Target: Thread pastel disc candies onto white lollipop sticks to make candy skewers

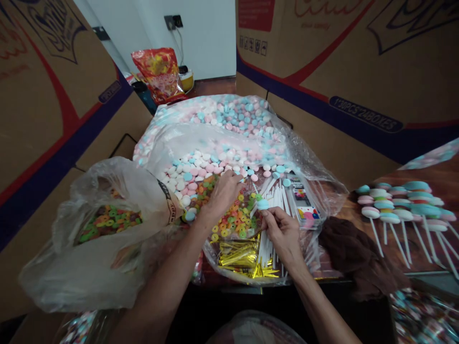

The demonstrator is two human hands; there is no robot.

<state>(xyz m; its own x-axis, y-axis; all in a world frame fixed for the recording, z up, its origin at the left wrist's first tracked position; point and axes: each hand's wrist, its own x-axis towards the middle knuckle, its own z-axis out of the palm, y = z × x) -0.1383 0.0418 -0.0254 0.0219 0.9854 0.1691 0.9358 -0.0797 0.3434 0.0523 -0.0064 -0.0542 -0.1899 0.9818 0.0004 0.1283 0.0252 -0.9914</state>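
My right hand point(283, 233) is closed, thumb and forefinger pinched on a candy skewer point(263, 204), a white stick with a pale blue candy and a green ring at its top. My left hand point(225, 192) reaches to the near edge of a heap of pink, white and blue candies point(193, 165). Its fingers are bent together, and whatever lies under the fingertips is hidden. Between both hands are spread orange, yellow and green gummy rings point(234, 220). Loose white sticks point(278, 196) lie beyond my right hand, and gold twist ties point(236, 253) lie closer to me.
On the left stands a plastic bag point(103, 272) of gummy rings. Finished candy skewers point(403, 205) lie at the right, beside a brown cloth point(358, 253). Large cardboard boxes point(344, 67) wall both sides. A red snack bag point(158, 74) stands at the back.
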